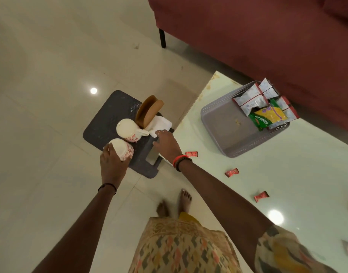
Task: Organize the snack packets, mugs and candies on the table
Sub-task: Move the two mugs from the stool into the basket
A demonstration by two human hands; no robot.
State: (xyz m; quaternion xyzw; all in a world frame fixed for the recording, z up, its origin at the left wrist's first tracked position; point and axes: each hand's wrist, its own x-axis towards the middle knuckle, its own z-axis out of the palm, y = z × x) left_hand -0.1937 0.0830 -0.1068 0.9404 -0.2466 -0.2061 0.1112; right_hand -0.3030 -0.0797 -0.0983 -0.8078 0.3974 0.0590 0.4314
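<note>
Over the dark stool (102, 125), left grip (112, 162) holds a mug (124, 149) — white, red-flowered.

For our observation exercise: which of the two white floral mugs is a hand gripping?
The nearer mug, gripped from above by the left hand; the farther mug beside it is in no hand's grip.

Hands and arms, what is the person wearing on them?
Bare forearms; left hand: thin black band at the wrist; right hand: orange bangle and dark beaded band at the wrist, silver ring on a finger, patterned sleeve above the elbow.
</note>
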